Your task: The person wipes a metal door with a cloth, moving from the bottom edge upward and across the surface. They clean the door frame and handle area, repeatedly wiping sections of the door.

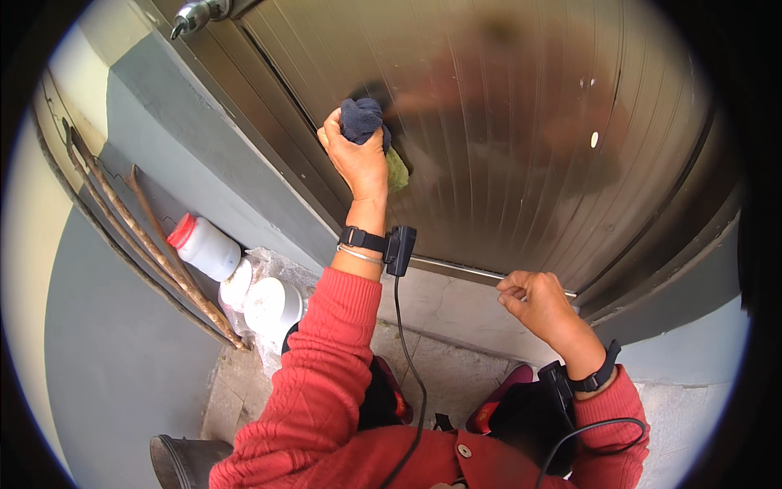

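Note:
My left hand (357, 159) is closed round a bunched dark blue cloth (361, 119), holding it up against a brown metal door (521, 122) with fine vertical grooves. A yellow-green piece of cloth (397, 171) hangs out beside that wrist; whether it is part of the same cloth I cannot tell. Lower and to the right, my right hand (538, 303) hovers before the door's bottom edge, its fingers curled in with nothing showing in them. Both wrists wear black straps with small black devices and cables.
A door handle (195, 16) juts out at the upper left. Against the grey wall lean several wooden sticks (134, 220). Beside them are a white jar with a red lid (208, 247), white round containers (271, 306) and clear plastic wrap. A dark bucket-like container (187, 460) stands lower left.

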